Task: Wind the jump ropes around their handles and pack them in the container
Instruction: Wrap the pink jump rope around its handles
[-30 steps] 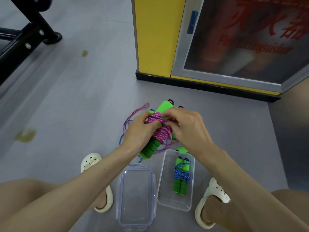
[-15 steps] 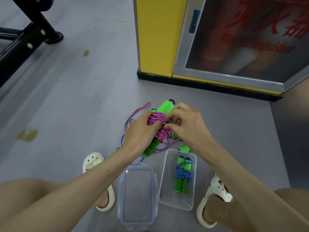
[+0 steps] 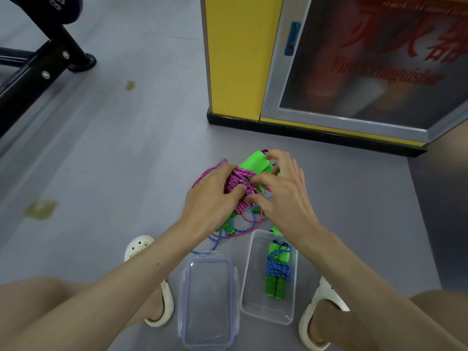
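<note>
Our left hand (image 3: 211, 201) curls round the pink rope (image 3: 238, 182) on the green handles (image 3: 253, 163) so it cannot slip. Our right hand (image 3: 282, 198) pinches the rope beside it. The container (image 3: 253, 287) sits below our fingers.

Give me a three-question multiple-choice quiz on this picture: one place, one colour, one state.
1. Where is the blue-wound rope? A on a shelf; B in the clear container; C in a bag.
2. What colour is the rope bundle that the left hand and right hand grip? A pink; B yellow; C white.
3. The lid is: A snapped on; B in a hand; C lying beside the container.
Answers: B, clear walls surround it; A, pink strands wrap the green handles; C, it lies flat on the floor.
</note>
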A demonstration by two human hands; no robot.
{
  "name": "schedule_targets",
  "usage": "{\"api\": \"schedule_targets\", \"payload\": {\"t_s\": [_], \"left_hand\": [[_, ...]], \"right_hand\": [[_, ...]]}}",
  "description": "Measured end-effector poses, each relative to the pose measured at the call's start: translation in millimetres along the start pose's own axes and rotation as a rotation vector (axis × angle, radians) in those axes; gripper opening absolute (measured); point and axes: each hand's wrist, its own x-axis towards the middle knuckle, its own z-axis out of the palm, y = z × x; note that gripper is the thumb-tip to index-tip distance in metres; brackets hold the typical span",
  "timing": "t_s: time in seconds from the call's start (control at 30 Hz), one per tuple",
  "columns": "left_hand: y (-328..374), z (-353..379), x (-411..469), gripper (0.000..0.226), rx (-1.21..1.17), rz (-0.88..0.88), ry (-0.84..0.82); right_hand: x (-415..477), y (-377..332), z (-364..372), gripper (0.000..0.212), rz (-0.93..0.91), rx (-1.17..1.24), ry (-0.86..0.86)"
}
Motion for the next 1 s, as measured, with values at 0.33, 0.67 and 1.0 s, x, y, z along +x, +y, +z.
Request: {"api": "schedule_targets", "payload": {"t_s": [0.33,0.67,1.0], "left_hand": [[-1,-3,2,0.036,-0.03,0.038,-0.06],[-1,1,-2,0.036,-0.049,0.043,-0.046],[5,10,2,0.042,-0.292,-0.036,-0.065]], "right_hand": [[-1,-2,2,0.018,0.092,0.195,0.065],[2,4,2,0.016,0.125,0.191,0.014],[-4,-3,8,0.011,0.162,0.176,0.255]]}}
